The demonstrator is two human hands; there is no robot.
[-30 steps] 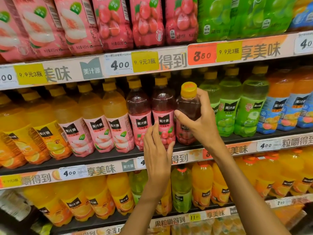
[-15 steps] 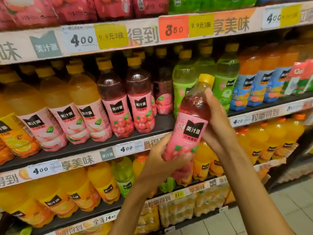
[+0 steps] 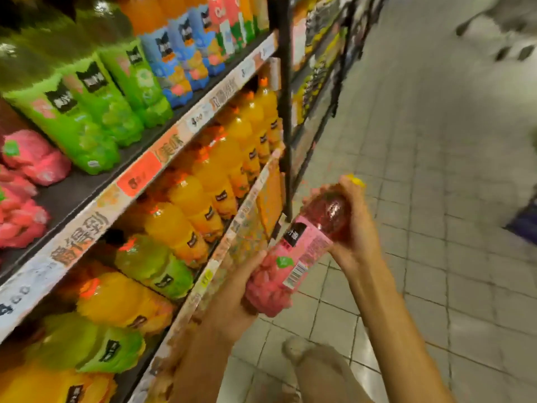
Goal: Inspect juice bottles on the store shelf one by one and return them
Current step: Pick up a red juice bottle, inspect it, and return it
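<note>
A red juice bottle [image 3: 302, 242] with a pink label and a yellow cap is held tilted in front of the shelf, over the aisle floor. My left hand [image 3: 241, 289] grips its base from below. My right hand [image 3: 356, 225] wraps round its neck and upper part, just under the cap. The barcode side of the label faces me. The shelf [image 3: 139, 175] with its price strip runs along the left, with green, blue and pink bottles standing on it. The picture is blurred by motion.
Orange and green juice bottles [image 3: 189, 207] fill the lower shelves. A black upright post [image 3: 286, 112] ends this shelf unit, more shelving behind it. Grey tiled floor [image 3: 436, 170] spreads to the right. My knee [image 3: 313, 370] shows at the bottom.
The bottle has come off the shelf and moved down and away from it, tilting over. The view has swung right and down toward the aisle floor. Both hands kept hold of it.
</note>
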